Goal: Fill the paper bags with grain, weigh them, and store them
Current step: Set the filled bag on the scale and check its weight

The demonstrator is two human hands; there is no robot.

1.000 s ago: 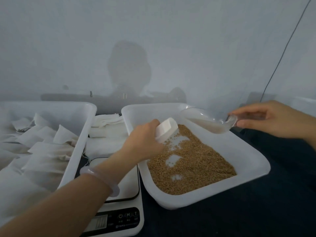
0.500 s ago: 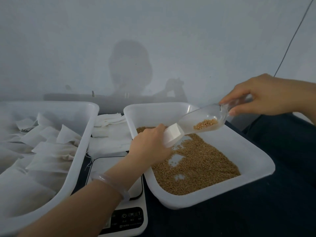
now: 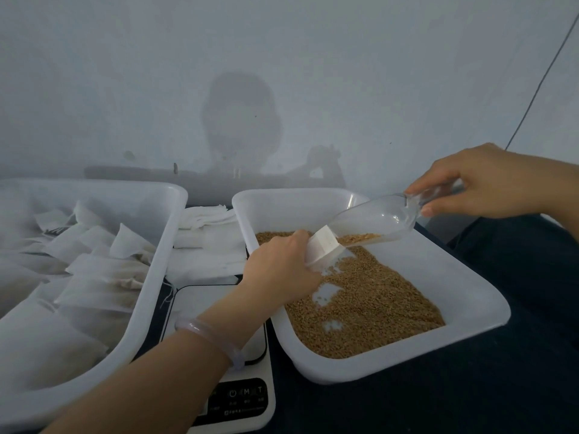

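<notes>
My left hand (image 3: 279,267) grips a small white paper bag (image 3: 324,247) with its mouth held open over the white grain tray (image 3: 470,296). My right hand (image 3: 482,183) pinches the handle of a clear plastic scoop (image 3: 376,219). The scoop is tilted down to the left, its lip at the bag's mouth, with a little brown grain lying near the lip. Brown grain (image 3: 369,305) covers much of the tray floor, with bare white patches.
A white tray (image 3: 163,233) on the left holds several filled paper bags (image 3: 103,270). A stack of empty white bags (image 3: 206,242) lies between the trays. A white digital scale (image 3: 238,399) stands under my left forearm. A pale wall is close behind.
The scoop dipped into the grain, rose with a small load, and now tilts further down so the grain has slid to its lip at the bag. My right hand moved up and right.
</notes>
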